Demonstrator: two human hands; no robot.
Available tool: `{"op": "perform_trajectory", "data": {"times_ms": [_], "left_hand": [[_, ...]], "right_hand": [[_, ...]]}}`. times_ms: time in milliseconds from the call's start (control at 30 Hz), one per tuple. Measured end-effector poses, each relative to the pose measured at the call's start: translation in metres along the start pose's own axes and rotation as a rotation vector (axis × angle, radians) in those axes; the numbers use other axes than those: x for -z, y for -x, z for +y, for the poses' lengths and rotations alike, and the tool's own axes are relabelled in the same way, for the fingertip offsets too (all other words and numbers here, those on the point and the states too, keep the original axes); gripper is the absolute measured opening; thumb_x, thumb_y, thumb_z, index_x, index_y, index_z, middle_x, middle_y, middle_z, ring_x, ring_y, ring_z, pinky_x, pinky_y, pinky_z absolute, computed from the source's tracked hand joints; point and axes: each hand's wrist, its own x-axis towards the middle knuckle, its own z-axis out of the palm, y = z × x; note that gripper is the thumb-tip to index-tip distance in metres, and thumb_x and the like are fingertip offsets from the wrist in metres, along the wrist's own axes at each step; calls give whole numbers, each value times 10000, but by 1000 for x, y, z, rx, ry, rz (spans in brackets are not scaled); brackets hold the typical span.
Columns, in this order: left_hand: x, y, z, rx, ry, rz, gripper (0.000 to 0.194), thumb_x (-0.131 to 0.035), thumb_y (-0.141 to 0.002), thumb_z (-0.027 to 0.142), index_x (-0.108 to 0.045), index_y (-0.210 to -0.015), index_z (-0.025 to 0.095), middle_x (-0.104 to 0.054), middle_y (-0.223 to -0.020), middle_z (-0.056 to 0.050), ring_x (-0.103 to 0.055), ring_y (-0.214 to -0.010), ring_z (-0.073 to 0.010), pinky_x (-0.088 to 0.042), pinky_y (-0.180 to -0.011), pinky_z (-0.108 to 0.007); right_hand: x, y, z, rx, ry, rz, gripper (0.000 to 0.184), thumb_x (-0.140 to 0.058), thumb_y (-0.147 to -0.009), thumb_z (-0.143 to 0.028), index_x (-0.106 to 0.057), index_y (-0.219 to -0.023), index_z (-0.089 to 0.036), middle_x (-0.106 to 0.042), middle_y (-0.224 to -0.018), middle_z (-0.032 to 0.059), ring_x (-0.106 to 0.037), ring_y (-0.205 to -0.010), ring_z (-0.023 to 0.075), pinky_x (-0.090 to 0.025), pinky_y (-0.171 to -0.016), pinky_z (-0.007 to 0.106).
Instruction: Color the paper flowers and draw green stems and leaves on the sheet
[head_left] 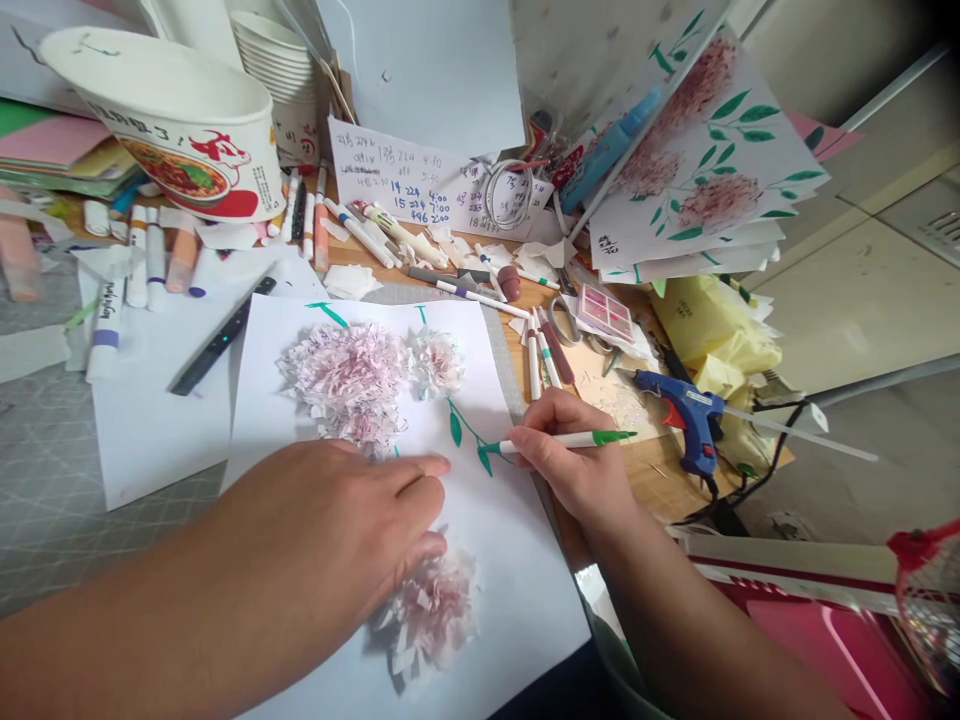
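Observation:
My right hand (pixel 574 450) grips a white marker with a green end (pixel 577 440). Its tip meets a drawn green stem with leaves (pixel 472 440) on a white sheet of paper (pixel 517 560). My left hand (pixel 375 520) rests on the same sheet with the index finger extended, holding nothing. Ruffled pink-and-white paper flowers sit on the sheet: a large cluster (pixel 341 375) at the upper left, a small flower (pixel 436 362) beside it, and another flower (pixel 435 610) just below my left hand. Short green strokes mark the sheet's top edge.
Loose markers, scissors (pixel 564 320) and a pink palette (pixel 604 312) crowd the back. A blue glue gun (pixel 694 415) lies at right with its cord. A large paper bowl (pixel 172 120) stands at back left. Finished flower sheets (pixel 705 150) lean at upper right.

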Motion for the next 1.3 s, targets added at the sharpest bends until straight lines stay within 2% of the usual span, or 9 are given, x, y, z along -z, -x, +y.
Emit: {"op": "perform_trajectory", "data": {"times_ms": [167, 333, 500, 733, 867, 967, 1133, 1300], "left_hand": [[3, -3, 0, -23, 5, -42, 135, -501, -891, 218, -620, -838, 253, -760, -1060, -25, -693, -608, -264, -458, -510, -402], [7, -5, -1, -25, -1, -20, 106, -543, -890, 242, -633, -834, 249, -768, -1041, -19, -690, -587, -277, -469, -491, -408], [12, -8, -2, -35, 9, -87, 76, -599, -870, 229, -645, -811, 238, -771, -1045, -21, -711, -604, -288, -524, -490, -421], [11, -7, 1, -36, 14, -97, 89, -572, -880, 228, -650, -840, 240, -762, -1083, -35, -716, -615, -298, -541, -494, -445], [6, -4, 0, -28, 6, -28, 114, -537, -893, 232, -628, -826, 246, -760, -1092, -25, -703, -605, -303, -535, -497, -470], [6, -4, -2, -32, 15, -39, 131, -525, -894, 228, -635, -825, 240, -762, -1083, -34, -710, -611, -298, -519, -490, -443], [10, -6, -1, -46, 33, -37, 123, -546, -879, 224, -642, -804, 245, -765, -1079, -14, -705, -592, -294, -534, -506, -462], [11, -8, -1, -42, 28, -78, 67, -601, -859, 218, -655, -823, 235, -762, -1092, -37, -718, -616, -298, -512, -492, -422]], "right_hand": [[0, 1, 1, -3, 19, -15, 219, -664, -778, -247, -542, -602, -199, -559, -541, -32, -512, -498, 117, -366, -476, 250], [3, 2, 1, 10, -7, -53, 213, -669, -761, -213, -551, -584, -195, -546, -541, -35, -475, -497, 107, -346, -471, 248], [6, 2, 1, 1, -75, -72, 198, -658, -724, -184, -551, -559, -204, -538, -529, -35, -542, -548, 141, -408, -527, 275], [5, 1, 0, -10, -38, -50, 209, -671, -742, -208, -555, -569, -200, -551, -540, -35, -499, -511, 120, -369, -492, 261], [7, 2, 0, 20, -62, -83, 200, -657, -730, -185, -554, -560, -207, -541, -542, -36, -554, -554, 142, -453, -563, 287], [8, 2, -1, 16, -88, -84, 196, -656, -711, -182, -558, -544, -207, -534, -530, -38, -567, -551, 148, -492, -600, 306], [7, 2, -2, 4, -71, -68, 193, -656, -710, -186, -557, -545, -207, -544, -534, -35, -563, -550, 148, -490, -591, 301], [6, 1, 0, -25, -42, -33, 205, -648, -722, -204, -538, -549, -210, -535, -525, -34, -551, -537, 147, -464, -556, 289]]}}
